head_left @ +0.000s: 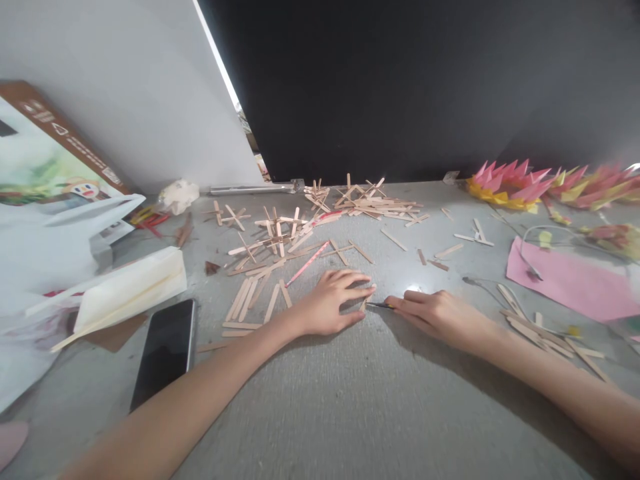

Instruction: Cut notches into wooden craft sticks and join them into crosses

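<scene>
Near the middle of the grey table, my left hand pinches a short wooden craft stick between thumb and fingers, holding it at the tabletop. My right hand lies just to the right, its fingers closed on a thin dark tool. The tool's tip points left and meets or nearly meets the stick; its exact kind is too small to tell. Beyond my left hand lie a red-and-white patterned strip and several loose craft sticks.
Crossed craft sticks and a heap of sticks lie toward the back. A phone sits left of my forearm. Pink paper, a cable, more sticks and pink-yellow folded paper occupy the right. A black panel stands behind.
</scene>
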Demonstrator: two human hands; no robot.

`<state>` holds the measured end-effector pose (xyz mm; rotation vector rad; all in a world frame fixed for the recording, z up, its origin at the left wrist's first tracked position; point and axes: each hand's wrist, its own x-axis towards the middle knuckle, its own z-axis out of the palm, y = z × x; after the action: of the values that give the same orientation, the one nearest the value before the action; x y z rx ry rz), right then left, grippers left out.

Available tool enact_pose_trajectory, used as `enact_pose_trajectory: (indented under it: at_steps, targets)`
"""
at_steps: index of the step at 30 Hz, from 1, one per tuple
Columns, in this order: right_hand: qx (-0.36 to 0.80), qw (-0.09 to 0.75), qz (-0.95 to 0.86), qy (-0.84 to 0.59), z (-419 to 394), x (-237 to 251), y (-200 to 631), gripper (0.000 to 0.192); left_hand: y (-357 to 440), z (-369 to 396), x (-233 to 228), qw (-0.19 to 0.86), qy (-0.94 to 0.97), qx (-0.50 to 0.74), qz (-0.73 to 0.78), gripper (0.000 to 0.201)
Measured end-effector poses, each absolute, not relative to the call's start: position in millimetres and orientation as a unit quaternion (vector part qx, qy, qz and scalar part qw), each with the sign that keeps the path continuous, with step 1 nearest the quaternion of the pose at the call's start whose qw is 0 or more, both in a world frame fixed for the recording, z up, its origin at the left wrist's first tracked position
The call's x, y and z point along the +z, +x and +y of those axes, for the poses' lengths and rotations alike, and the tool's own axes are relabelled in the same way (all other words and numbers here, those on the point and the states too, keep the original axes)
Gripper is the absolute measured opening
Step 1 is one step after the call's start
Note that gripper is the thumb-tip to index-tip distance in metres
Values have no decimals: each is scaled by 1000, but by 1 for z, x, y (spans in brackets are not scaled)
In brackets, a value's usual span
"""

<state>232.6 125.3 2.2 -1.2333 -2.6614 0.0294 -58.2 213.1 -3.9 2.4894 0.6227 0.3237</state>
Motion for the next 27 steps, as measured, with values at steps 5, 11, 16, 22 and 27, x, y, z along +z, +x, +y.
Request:
enact_pose_trajectory:
  at_steps: [5, 11, 16, 22, 27]
  targets:
    - [8, 87, -905, -417, 124, 4, 233, 42, -58, 213, -5, 268, 928, 114, 231, 50]
    - [42, 98, -903, -417, 123, 6, 231, 41, -57, 218, -3, 277, 928, 103, 226, 52]
    - [58, 59, -895, -438, 123, 10, 227, 40, -56, 222, -4, 280, 929, 83, 225, 57]
    - [54, 50, -893, -444, 123, 7, 224, 39, -56, 222, -5, 289, 925, 89, 231, 51]
    - [43, 63, -893, -444, 119, -3, 227, 40, -57, 221, -3, 284, 927, 85, 230, 48]
